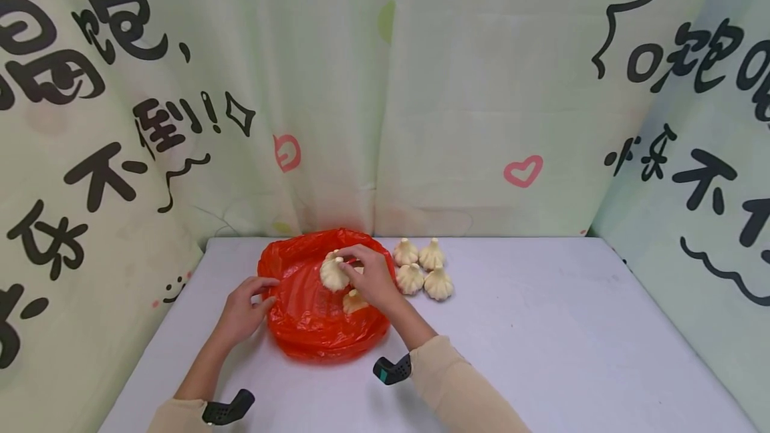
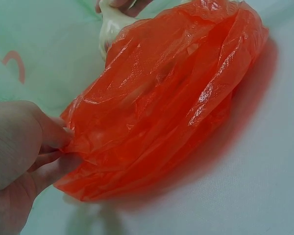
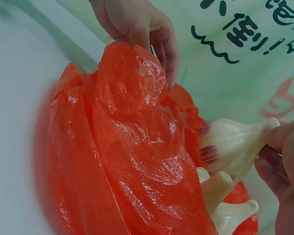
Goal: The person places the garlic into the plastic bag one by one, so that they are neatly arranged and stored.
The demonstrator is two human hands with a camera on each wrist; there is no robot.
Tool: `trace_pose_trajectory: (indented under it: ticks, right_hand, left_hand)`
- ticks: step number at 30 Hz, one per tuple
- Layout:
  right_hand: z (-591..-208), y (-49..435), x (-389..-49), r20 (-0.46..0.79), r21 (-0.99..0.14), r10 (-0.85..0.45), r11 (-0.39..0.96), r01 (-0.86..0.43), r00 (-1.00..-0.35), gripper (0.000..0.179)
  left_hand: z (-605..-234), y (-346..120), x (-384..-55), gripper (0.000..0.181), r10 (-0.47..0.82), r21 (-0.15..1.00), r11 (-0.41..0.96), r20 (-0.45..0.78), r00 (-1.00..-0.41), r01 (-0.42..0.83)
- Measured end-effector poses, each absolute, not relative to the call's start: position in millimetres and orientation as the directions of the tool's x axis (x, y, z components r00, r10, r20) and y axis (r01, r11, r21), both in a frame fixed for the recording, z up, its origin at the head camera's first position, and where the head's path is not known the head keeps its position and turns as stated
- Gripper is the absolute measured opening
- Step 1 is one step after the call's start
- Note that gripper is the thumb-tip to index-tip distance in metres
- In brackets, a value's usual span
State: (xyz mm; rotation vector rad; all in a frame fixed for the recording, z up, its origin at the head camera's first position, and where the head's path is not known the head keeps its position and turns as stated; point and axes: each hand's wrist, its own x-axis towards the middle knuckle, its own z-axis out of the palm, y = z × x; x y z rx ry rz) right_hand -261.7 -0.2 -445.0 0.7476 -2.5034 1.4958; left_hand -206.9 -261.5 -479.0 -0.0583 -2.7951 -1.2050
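Observation:
A red plastic bag [image 1: 295,336] sits on the table with its mouth spread wide. At its left rim my left hand [image 1: 243,309] pinches the plastic between thumb and fingers, as the left wrist view shows. My right hand [image 1: 373,279] holds a garlic bulb [image 1: 333,274] by its stem, over the bag's opening. In the right wrist view this garlic bulb [image 3: 230,144] has purple streaks on its lower part. More garlic [image 1: 353,301] lies inside the bag, partly hidden by the right hand and the red plastic.
Several garlic bulbs [image 1: 423,269] stand grouped on the table just right of the bag. The white table [image 1: 541,326] reaches back to a pale green curtain [image 1: 445,85] with black lettering, which also hangs at both sides.

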Motion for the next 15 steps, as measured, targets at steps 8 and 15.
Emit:
trace_pose_trajectory:
  ticks: [8,15]
  right_hand:
    - [-453.0,-6.6,-267.5,0.336,-0.789,-0.349,0.402,-0.464,-0.875,0.025]
    - [-459.0,-9.6,-269.3,0.292,-0.793,-0.356,0.428,-0.433,-0.888,0.026]
  left_hand:
    - [-478.8,-261.7,-207.2,0.033,-0.005,0.721,0.689,0.115,-0.993,0.080]
    - [-478.8,-261.0,-205.8,0.032,-0.002,0.722,0.688,0.115,-0.993,0.082]
